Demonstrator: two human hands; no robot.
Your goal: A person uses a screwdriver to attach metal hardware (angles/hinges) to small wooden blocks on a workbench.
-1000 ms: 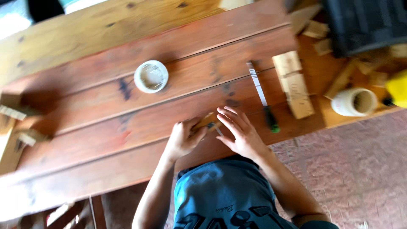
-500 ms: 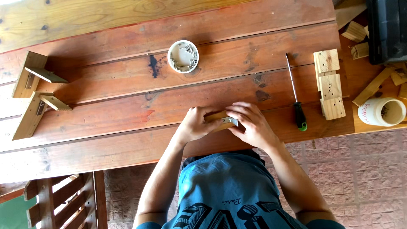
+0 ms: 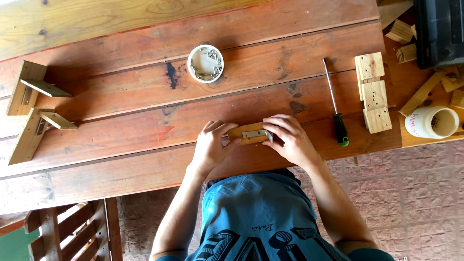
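A small wooden block [image 3: 244, 131] lies near the front edge of the reddish plank table [image 3: 121, 130], with a metal hinge plate [image 3: 254, 133] on top of it. My left hand [image 3: 211, 145] grips the block's left end. My right hand [image 3: 289, 140] rests on its right end, fingers pressing the hinge plate. Both hands sit close together at the table's near edge, just above my blue shirt.
A white bowl of screws [image 3: 206, 63] stands mid-table. A green-handled screwdriver [image 3: 334, 106] lies right of my hands, beside several drilled wooden blocks [image 3: 372, 92]. Two hinged wooden brackets [image 3: 34, 104] lie far left. A white jar [image 3: 431, 122], wood scraps and a black case [image 3: 441, 31] sit at right.
The view has shifted so the table appears further right and larger. My hands have spread slightly along the block, and the hinge plate now shows between them.
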